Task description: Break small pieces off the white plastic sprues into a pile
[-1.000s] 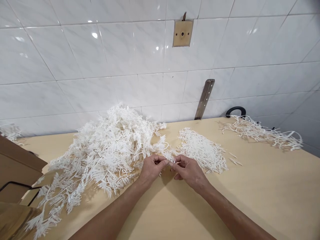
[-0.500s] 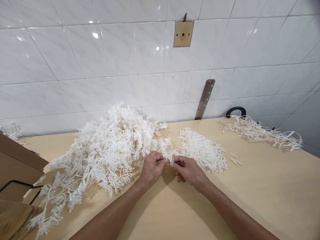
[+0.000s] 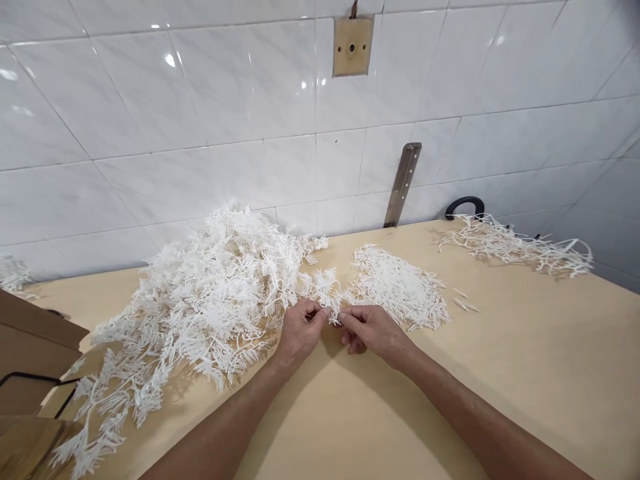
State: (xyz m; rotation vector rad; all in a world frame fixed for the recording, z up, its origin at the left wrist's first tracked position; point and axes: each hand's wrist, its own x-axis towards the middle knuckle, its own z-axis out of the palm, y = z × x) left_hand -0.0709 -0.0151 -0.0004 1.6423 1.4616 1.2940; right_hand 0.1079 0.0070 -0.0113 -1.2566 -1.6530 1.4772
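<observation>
My left hand (image 3: 303,331) is closed, thumb and forefinger pinching a white branched plastic sprig (image 3: 335,316). Close by on the other side, my right hand (image 3: 373,333) pinches at the same sprig's thin tips, its other fingers curled under. The fingers hide part of the sprig. A large tangled heap of white branched sprigs (image 3: 215,293) lies left of my hands, one strand reaching toward them. Just beyond my right hand is a flatter pile of short white plastic sticks (image 3: 400,287).
Bare white stems (image 3: 520,247) lie at the far right beside a black curved handle (image 3: 465,204). A few loose sticks (image 3: 465,305) are near the pile. A cardboard box (image 3: 37,347) stands at left. A metal strip (image 3: 403,185) leans on the tiled wall (image 3: 200,87) behind the table (image 3: 540,360).
The camera view has shifted slightly, so the background sits higher. My fingertips have come a little apart, showing more of the sprig between them.
</observation>
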